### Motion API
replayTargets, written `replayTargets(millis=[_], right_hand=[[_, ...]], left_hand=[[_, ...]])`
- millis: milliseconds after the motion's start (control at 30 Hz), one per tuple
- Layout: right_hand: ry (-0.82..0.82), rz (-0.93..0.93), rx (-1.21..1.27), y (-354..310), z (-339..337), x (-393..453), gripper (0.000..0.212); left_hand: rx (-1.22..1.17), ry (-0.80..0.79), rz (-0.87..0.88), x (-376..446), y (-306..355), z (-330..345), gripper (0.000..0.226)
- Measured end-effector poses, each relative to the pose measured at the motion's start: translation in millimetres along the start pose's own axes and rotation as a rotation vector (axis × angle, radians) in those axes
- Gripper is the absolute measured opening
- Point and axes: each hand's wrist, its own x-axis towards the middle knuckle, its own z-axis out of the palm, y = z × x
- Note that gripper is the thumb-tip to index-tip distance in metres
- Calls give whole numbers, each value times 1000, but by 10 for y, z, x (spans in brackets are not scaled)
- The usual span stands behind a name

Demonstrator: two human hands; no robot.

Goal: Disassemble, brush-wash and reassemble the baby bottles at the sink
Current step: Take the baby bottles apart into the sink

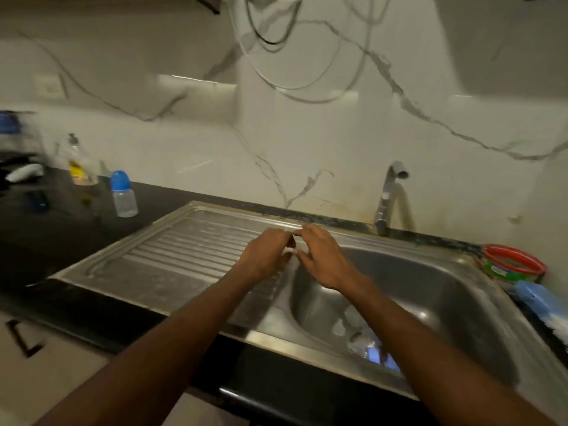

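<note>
- A kitchen corner: a white marble-veined wall (307,133) stands behind a dark countertop (55,229) with a stainless steel sink (430,290) set into it.
- The sink's ribbed draining board (190,247) lies to the left of the basin; a chrome tap (388,195) rises at the back edge, its spout turned to the right.
- The whole view is smeared by motion blur, so small details are hard to read.
- Both bare forearms reach forward from the lower edge and meet over the ridge between draining board and basin.
- The left hand (266,255) has its fingers curled inward towards the right hand; the blur hides whether it pinches anything.
- The right hand (319,256) faces it, fingers bent and spread, fingertips almost touching the left hand's; I cannot tell whether anything is held between them.
- One baby bottle (124,195), clear with a blue cap, stands upright on the countertop left of the draining board, well apart from the hands.
- Down in the basin, near its front wall and partly behind the right forearm, lie clear and blue bottle parts (365,342), too blurred to tell apart.
- A pump soap bottle (78,162) with a yellow label stands just behind and left of the baby bottle.
- At the sink's right rim sits a round green tub (511,265) with a red rim, and just in front of it a blue-handled brush (541,305) lies along the countertop edge.
</note>
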Motion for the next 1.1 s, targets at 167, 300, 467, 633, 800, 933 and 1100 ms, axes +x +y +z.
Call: replayTargets(millis=[167,300,467,633,800,933,1100], right_hand=[[-36,-66,125,-807,500,755,53],[-68,-158,110,-1477,993,1449,57],[-145,-233,112,-2114,1510,2224,64],[-203,-253,79,-2509,1908,2826,59],[-202,-271,138,-2560,2265,3203,47],[-185,-241,169,-2479,2340,3282,44],[-91,-93,297,-2329,2154,3055,56]], left_hand=[[-43,223,-199,-172,-1075,-495,15],[-54,420,-428,-453,-2065,-809,18],[-56,631,-734,-571,-3027,-1042,38],[-24,497,-987,-439,-3851,-996,67],[-295,484,-1016,-196,-4386,-817,81],[-424,461,-861,-126,-4294,-764,28],[-610,451,-677,-199,-3789,-705,25]])
